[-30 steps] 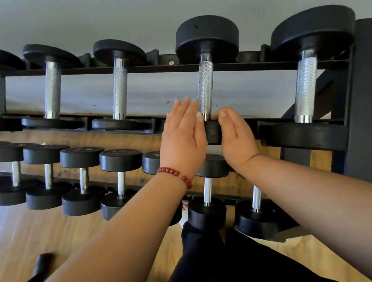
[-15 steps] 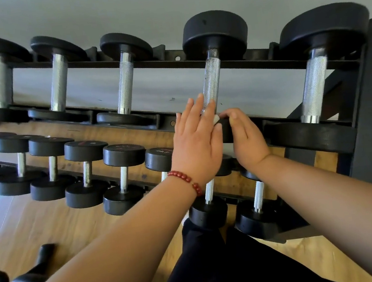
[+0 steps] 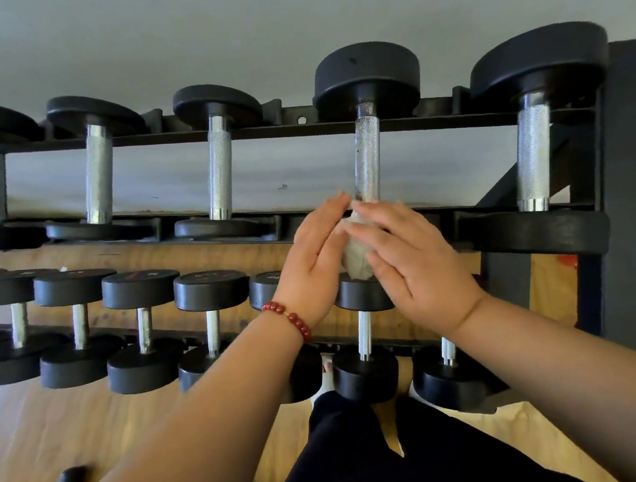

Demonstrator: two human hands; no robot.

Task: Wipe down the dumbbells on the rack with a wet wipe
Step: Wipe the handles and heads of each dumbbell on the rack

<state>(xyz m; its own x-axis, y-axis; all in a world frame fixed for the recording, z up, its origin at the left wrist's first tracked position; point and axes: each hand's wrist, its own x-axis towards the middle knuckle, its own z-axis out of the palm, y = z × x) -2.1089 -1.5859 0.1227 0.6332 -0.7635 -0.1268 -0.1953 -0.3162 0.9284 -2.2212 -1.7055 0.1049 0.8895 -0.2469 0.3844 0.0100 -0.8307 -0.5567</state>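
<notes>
Left hand (image 3: 316,257) and right hand (image 3: 409,258), fingers straight, press a crumpled wipe (image 3: 356,261) between them. Beyond this grip the dumbbell (image 3: 367,156) runs lengthwise away from the person.

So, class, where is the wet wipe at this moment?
In the head view, just right of centre, the wet wipe is bunched between the left hand and right hand, at the near end of the second-from-right upper dumbbell's handle.

Both hands meet at a top-row dumbbell (image 3: 367,148). The left hand (image 3: 316,257) and right hand (image 3: 409,258) press a crumpled wipe (image 3: 356,260) between straight fingers.
</notes>
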